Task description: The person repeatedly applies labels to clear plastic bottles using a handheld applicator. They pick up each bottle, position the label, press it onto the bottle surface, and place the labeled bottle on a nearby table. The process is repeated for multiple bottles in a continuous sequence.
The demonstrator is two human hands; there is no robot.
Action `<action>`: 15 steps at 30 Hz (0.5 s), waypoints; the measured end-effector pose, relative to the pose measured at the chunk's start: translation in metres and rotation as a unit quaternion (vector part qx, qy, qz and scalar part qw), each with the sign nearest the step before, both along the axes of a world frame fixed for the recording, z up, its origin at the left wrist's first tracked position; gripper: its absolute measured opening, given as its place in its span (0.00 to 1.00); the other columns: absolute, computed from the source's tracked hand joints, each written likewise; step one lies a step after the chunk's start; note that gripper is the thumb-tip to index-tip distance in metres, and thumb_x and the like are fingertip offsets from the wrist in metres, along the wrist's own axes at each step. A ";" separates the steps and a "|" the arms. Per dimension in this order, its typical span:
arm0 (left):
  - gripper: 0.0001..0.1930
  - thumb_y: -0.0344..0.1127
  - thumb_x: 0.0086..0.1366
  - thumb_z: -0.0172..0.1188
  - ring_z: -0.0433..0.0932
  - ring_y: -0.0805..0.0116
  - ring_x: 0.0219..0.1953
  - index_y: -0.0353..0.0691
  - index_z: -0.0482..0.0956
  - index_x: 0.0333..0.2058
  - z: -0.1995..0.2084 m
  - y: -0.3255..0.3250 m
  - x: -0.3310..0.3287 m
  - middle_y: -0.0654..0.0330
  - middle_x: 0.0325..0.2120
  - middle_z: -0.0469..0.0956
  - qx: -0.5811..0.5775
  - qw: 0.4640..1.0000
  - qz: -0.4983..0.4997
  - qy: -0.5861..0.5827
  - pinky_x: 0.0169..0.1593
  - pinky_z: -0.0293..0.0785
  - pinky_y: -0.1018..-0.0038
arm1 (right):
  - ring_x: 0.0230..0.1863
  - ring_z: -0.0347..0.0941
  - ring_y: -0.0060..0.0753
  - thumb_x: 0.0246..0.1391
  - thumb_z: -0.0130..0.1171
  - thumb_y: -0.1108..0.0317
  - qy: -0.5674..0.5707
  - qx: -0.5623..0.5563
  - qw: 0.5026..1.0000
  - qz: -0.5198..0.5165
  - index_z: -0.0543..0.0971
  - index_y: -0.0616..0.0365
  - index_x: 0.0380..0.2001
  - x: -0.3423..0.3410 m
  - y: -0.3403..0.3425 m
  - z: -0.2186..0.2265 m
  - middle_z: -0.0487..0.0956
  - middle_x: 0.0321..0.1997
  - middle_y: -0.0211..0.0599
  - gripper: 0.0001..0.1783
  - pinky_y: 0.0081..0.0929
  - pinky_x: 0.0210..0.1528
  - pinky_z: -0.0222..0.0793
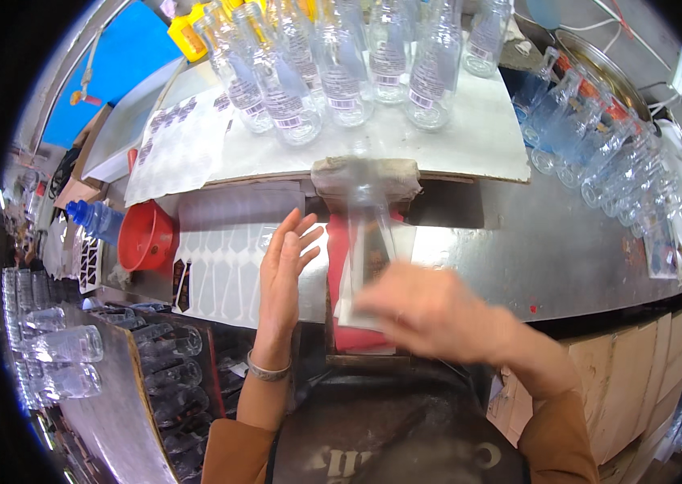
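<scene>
A clear glass bottle (367, 222) lies at the middle front, its blurred neck pointing away from me across a rolled cloth pad (396, 177). Dark printing shows on or through its body. Smeared by motion, my right hand (426, 310) is over the near part of the bottle; its fingers look curled, but what they hold cannot be made out. Something white (347, 313) shows by its fingertips, above a red cloth (337, 266). My left hand (283, 266) is raised left of the bottle, open, fingers apart and holding nothing. A bracelet circles that wrist.
Several labelled clear bottles (345, 89) stand on the white board (470, 145) ahead. Unlabelled bottles (599, 153) stand in rows at the far right. Label sheets (228, 266) lie left, beside a red bucket (147, 238). Bottles (171, 379) fill racks lower left; cardboard boxes (623, 363) are lower right.
</scene>
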State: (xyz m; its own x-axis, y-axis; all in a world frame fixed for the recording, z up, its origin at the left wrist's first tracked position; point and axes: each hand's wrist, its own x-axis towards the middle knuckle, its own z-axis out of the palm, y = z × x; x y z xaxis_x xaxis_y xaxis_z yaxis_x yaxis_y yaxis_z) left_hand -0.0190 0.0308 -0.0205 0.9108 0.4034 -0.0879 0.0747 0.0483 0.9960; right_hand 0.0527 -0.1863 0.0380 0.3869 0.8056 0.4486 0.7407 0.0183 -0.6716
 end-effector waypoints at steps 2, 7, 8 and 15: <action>0.32 0.53 0.78 0.42 0.74 0.55 0.61 0.29 0.61 0.67 0.006 -0.010 0.012 0.43 0.61 0.71 -0.004 1.000 -0.021 -0.017 0.61 0.72 0.64 | 0.38 0.77 0.42 0.49 0.63 0.79 -0.046 0.049 0.988 -0.135 0.81 0.57 0.41 0.041 0.010 -0.003 0.81 0.36 0.38 0.13 0.32 0.41 0.75; 0.32 0.55 0.77 0.45 0.80 0.61 0.52 0.26 0.68 0.59 0.007 -0.009 0.036 0.47 0.51 0.78 -0.030 0.998 -0.048 0.022 0.54 0.76 0.70 | 0.43 0.76 0.49 0.44 0.61 0.83 -0.008 0.103 0.992 -0.069 0.77 0.57 0.35 0.019 -0.008 -0.023 0.80 0.40 0.41 0.14 0.40 0.49 0.73; 0.32 0.56 0.77 0.45 0.80 0.63 0.50 0.26 0.69 0.57 0.009 -0.008 0.038 0.48 0.49 0.79 -0.029 0.998 -0.049 0.035 0.53 0.77 0.71 | 0.43 0.77 0.48 0.42 0.63 0.82 0.003 0.085 0.996 -0.018 0.77 0.58 0.36 0.002 -0.018 -0.023 0.80 0.40 0.41 0.15 0.40 0.49 0.74; 0.25 0.48 0.64 0.67 0.79 0.78 0.30 0.28 0.75 0.44 0.016 -0.034 0.063 0.58 0.28 0.84 0.088 0.991 0.013 0.096 0.33 0.72 0.79 | 0.44 0.75 0.22 0.62 0.52 0.76 0.348 -0.006 0.920 -0.179 0.80 0.63 0.48 -0.002 -0.050 -0.018 0.81 0.41 0.32 0.14 0.25 0.49 0.72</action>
